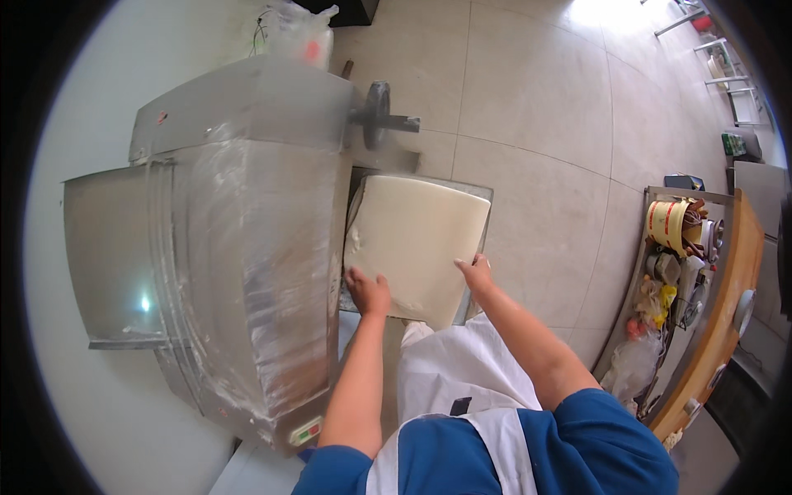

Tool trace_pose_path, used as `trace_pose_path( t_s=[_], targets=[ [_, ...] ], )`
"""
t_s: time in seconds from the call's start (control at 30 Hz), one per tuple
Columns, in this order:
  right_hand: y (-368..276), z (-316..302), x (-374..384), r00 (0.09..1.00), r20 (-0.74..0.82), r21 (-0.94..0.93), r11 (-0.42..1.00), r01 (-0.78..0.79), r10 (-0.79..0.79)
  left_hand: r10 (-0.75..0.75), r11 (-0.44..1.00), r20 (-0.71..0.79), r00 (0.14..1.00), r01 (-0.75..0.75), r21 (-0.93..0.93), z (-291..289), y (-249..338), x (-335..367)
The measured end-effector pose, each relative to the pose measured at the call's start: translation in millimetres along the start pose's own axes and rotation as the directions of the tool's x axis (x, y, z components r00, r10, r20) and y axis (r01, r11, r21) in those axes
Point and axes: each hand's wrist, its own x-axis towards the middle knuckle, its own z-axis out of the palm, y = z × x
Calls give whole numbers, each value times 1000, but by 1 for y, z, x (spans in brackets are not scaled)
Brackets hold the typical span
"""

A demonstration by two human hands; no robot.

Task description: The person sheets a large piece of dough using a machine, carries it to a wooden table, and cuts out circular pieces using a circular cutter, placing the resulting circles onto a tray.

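A thick, pale, smooth slab of dough [421,235] lies over a dark metal tray [492,196] at the side of a dough-rolling machine [247,272]. Its left edge is rough and uneven. My left hand [369,293] touches the near left corner of the dough, thumb and fingers apart. At the right edge, my right hand [477,272] grips the dough with the thumb on top; the other fingers are mostly hidden beneath the edge.
A handwheel [377,115] juts from the machine's far end. Red and green buttons [306,431] are on its near end. A plastic bag [301,33] stands behind it. To the right, a wooden-topped table [726,305] has a shelf with a yellow tub [668,225] and bags.
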Motion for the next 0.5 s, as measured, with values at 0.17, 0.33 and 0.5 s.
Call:
trace_pose_path(
  t_s=[0.17, 0.33, 0.5],
  targets=[
    [-13, -5, -3, 941, 314, 167, 969, -184, 125, -466, 882, -15, 885, 463, -87, 35, -26, 36],
    [-9, -2, -14, 952, 292, 181, 983, 40, -93, -409, 910, -98, 907, 413, 30, 30, -35, 36],
    [-34, -20, -40, 944, 285, 50, 986, 160, -167, -359, 933, -30, 933, 359, 16, 9, -56, 23]
  ],
)
